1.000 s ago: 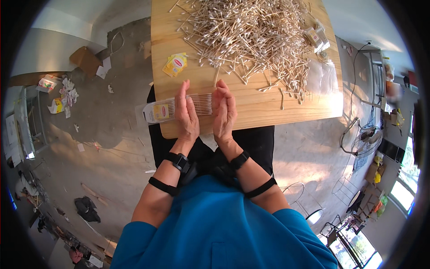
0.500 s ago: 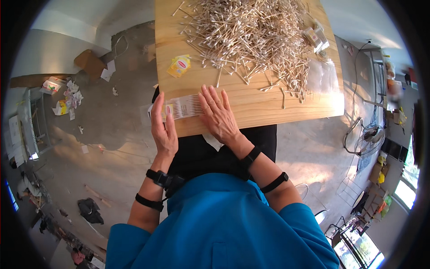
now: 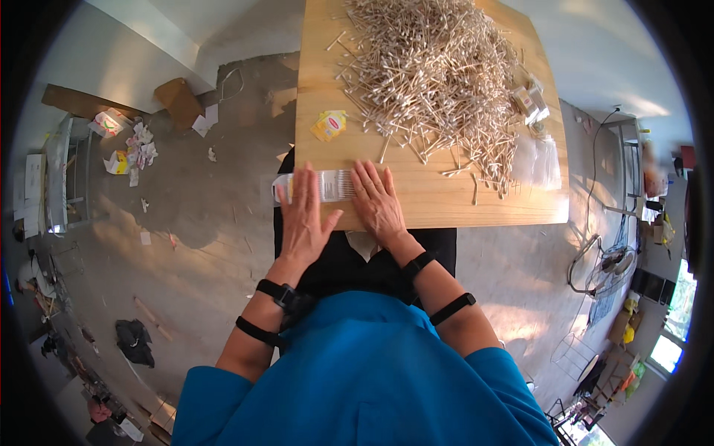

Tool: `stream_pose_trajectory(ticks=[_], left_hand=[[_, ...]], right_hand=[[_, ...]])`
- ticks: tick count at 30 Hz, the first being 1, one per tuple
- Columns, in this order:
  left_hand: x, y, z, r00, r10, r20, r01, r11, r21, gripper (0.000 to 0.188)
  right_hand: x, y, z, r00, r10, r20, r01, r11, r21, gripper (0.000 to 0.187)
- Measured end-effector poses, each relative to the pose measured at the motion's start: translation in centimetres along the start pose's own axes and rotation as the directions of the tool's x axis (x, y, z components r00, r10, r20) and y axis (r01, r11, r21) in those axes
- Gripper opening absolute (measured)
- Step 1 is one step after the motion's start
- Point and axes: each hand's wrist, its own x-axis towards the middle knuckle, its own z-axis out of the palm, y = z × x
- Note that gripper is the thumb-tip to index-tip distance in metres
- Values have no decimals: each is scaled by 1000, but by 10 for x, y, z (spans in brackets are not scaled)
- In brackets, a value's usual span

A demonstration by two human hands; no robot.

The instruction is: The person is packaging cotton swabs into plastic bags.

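Observation:
A clear plastic bag of cotton swabs [image 3: 336,186] lies flat along the near left edge of the wooden table [image 3: 446,212]. My left hand [image 3: 303,219] rests across the bag's left part, fingers straight and thumb spread. At the other end, my right hand [image 3: 379,204] lies flat with outstretched fingers touching the bag. Between the hands the white swabs show in a row through the plastic; what is under the fingers is hidden. Just beyond the bag is a small stack of yellow cards [image 3: 329,125].
A large heap of loose cotton swabs [image 3: 439,74] covers the table's far middle. To its right are small filled packs [image 3: 529,100] and clear empty bags [image 3: 537,162]. A standing fan [image 3: 606,264] is on the floor at right; paper scraps [image 3: 141,149] litter the left.
My left hand has shifted from the bag's left side onto it, turning palm down with fingers flat. My right hand stays on the bag's right end. The whole view has moved slightly.

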Motion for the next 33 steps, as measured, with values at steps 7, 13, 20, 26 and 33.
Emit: stream_pose_trajectory(ticks=[7,13,20,26,33], left_hand=[[6,-23,-14,961,4,277,-44,989,140,102],[-1,-34,5,969,44,244,-58,997,50,109],[-3,-43,10,970,75,232,-69,997,-32,105],[-3,-47,11,970,84,230,-75,996,-51,103],[0,-32,1,956,32,291,-58,995,82,107]], right_hand=[[0,3,-2,1000,-15,-2,14,998,-53,58],[3,0,-3,1000,-13,-20,12,1000,-6,57],[3,1,1,999,-31,-17,31,1000,-4,56],[6,0,2,998,-70,5,70,998,-1,56],[6,2,1,998,-70,0,70,998,5,55]])
